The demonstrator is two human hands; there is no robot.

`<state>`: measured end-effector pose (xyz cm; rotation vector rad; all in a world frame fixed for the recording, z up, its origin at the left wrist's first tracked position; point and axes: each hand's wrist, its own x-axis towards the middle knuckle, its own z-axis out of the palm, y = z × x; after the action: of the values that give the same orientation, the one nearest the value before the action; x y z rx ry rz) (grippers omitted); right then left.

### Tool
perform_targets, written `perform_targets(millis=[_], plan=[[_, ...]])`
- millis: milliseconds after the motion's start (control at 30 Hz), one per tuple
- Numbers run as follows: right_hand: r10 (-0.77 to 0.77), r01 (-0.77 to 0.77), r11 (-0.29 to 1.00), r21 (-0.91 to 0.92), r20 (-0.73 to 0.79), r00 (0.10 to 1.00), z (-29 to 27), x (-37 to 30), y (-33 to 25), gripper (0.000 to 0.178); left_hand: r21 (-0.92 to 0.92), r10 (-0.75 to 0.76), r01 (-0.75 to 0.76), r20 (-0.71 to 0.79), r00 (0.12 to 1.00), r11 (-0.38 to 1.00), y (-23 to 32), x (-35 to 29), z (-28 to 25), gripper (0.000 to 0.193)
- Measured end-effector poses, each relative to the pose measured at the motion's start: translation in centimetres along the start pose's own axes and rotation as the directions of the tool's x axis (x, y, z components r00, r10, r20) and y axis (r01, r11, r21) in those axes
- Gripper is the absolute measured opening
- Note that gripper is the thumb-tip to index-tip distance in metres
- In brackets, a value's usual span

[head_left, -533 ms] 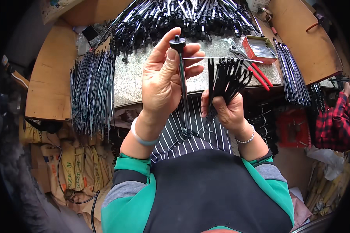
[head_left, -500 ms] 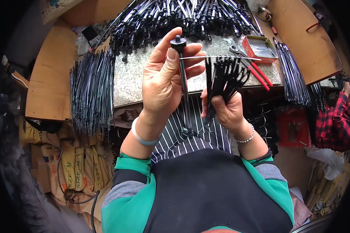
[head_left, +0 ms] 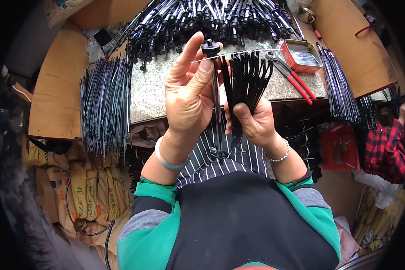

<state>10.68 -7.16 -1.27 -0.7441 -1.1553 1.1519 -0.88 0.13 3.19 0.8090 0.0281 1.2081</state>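
Observation:
Upright in front of me stands a slim dark rod (head_left: 218,103) with a round black screw-topped head (head_left: 210,47). My left hand (head_left: 189,92) is closed on it just below the head, the thumb pressed in and the index finger stretched up. My right hand (head_left: 252,119) grips a bunch of black looped cords (head_left: 243,76) by their lower part, loops upward. Through the loop tops runs a thin metal needle (head_left: 197,60); its left end passes the rod beside my left thumb. The rod's lower end reaches down to my striped apron (head_left: 198,164).
Many finished-looking rods (head_left: 211,20) lie heaped at the back of the speckled tabletop (head_left: 148,94). Dark rod bundles hang at the left (head_left: 105,103) and right (head_left: 339,85). Red-handled pliers (head_left: 297,83) lie by a red tin (head_left: 301,56) of thin pins. A person's plaid sleeve (head_left: 387,144) shows far right.
My right hand has brought the bunch of cords left, close against the rod. The needle's left end now sticks out past the rod. My left hand has shifted slightly.

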Motion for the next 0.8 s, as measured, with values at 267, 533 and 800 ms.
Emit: perform_targets(millis=[267, 533, 800], plan=[[0.016, -0.016, 0.998, 0.055, 0.007, 1.0, -0.1, 0.3, 0.0, 0.035, 0.02, -0.061, 0.062, -0.036, 0.997, 0.998, -0.1, 0.2, 0.2, 0.039], [0.042, -0.042, 0.998, 0.04, 0.007, 0.999, -0.5, 0.4, -0.1, 0.034, 0.014, -0.04, 0.042, -0.084, 0.996, 0.999, -0.7, -0.1, 0.5, 0.038], [0.061, -0.067, 0.995, -0.076, -0.077, 0.995, -0.5, 0.2, 0.5, 0.036, 0.033, 0.054, -0.051, -0.094, 0.994, 0.998, -2.0, 0.0, 0.7, 0.032]])
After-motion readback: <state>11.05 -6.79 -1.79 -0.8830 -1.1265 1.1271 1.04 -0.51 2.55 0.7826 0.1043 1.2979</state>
